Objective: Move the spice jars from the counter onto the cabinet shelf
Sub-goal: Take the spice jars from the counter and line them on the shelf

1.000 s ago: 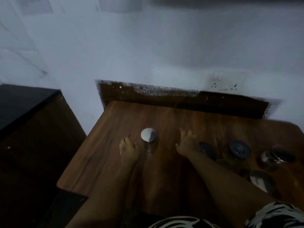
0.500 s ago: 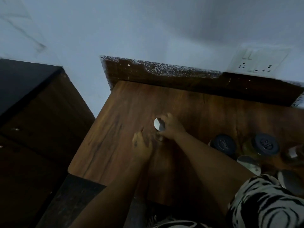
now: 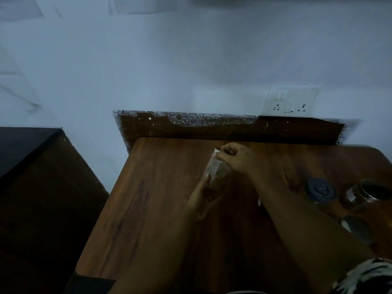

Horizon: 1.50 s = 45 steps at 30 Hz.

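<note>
Hands grip a clear glass jar (image 3: 215, 174) tilted lid-end toward the wood-grain counter's (image 3: 148, 209) back edge. Right hand (image 3: 237, 158) clamps its metal lid; left hand (image 3: 203, 198) cups its base.

no readable text, raised mark on black jar lid (image 3: 320, 190) illegible

- The spice jar (image 3: 215, 172) is showing as a motion-smeared streak; its lid is disappearing under the right hand (image 3: 237, 159), its base behind the left hand (image 3: 202, 198).
- The contents of that jar are staying too dark and blurred to tell.
- At 4 o'clock, a right forearm (image 3: 297, 225) is covering part of the dark-lidded jars (image 3: 321, 190), and the frame's right edge is cutting the group off.
- The patterned sleeve (image 3: 364, 276) is running off the bottom right corner.
- At 9 o'clock, the dark cabinet (image 3: 38, 187) is fading into shadow, its detail unreadable.
</note>
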Each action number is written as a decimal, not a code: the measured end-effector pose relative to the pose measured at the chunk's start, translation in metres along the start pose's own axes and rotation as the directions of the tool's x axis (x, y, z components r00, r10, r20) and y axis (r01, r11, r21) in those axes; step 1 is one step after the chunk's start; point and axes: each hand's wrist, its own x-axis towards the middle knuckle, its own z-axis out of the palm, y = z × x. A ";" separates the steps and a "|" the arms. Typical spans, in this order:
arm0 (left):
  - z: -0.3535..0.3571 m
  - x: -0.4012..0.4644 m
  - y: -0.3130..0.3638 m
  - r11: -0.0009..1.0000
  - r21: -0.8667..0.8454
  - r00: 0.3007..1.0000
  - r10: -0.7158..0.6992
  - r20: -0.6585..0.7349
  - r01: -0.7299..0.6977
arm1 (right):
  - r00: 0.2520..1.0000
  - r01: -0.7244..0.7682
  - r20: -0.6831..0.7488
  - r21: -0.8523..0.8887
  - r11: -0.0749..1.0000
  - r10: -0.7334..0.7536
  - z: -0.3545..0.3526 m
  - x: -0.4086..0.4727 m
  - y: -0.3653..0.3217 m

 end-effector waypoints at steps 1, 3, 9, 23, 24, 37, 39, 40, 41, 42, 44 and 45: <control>0.006 0.001 0.003 0.998 0.058 1.000 0.015 0.025 -0.017 | 0.999 -0.027 -0.026 0.026 0.999 0.028 -0.004 -0.002 -0.001; 0.011 0.004 0.010 0.992 0.122 0.998 0.031 0.056 -0.037 | 0.994 -0.073 -0.070 0.125 0.989 0.082 -0.010 -0.004 0.000; 0.021 0.006 0.028 0.998 0.066 0.999 -0.021 0.046 0.018 | 0.987 -0.128 -0.068 0.222 0.967 0.147 -0.018 -0.006 -0.004; 0.044 -0.002 0.046 0.831 0.411 0.927 0.322 0.194 -0.375 | 0.961 -0.182 -0.042 0.653 0.735 0.275 -0.019 0.000 -0.013; 0.045 -0.001 0.044 0.812 0.419 0.914 0.348 0.209 -0.405 | 0.962 -0.174 -0.042 0.670 0.722 0.271 -0.019 0.001 -0.012; 0.047 -0.001 0.064 0.410 0.729 0.808 0.483 0.336 -0.548 | 0.988 -0.132 0.019 0.628 0.767 0.155 -0.044 -0.009 -0.028; 0.048 -0.003 0.066 0.553 0.653 0.852 0.404 0.333 -0.517 | 0.983 -0.118 -0.041 0.612 0.782 0.180 -0.048 -0.012 -0.029; 0.049 -0.003 0.066 0.594 0.624 0.860 0.391 0.329 -0.509 | 0.982 -0.118 -0.048 0.608 0.785 0.184 -0.051 -0.015 -0.030; 0.051 -0.002 0.066 0.620 0.598 0.861 0.396 0.320 -0.508 | 0.986 -0.123 -0.017 0.611 0.782 0.169 -0.054 -0.017 -0.030; 0.053 -0.003 0.066 0.642 0.573 0.860 0.407 0.308 -0.509 | 0.989 -0.139 0.052 0.644 0.753 0.138 -0.058 -0.019 -0.030; 0.057 -0.003 0.068 0.689 0.514 0.859 0.437 0.268 -0.511 | 0.972 -0.216 0.231 0.772 0.598 0.052 -0.067 -0.021 -0.023; 0.060 -0.003 0.068 0.722 0.471 0.862 0.444 0.245 -0.506 | 0.957 -0.249 0.290 0.814 0.525 0.004 -0.072 -0.023 -0.018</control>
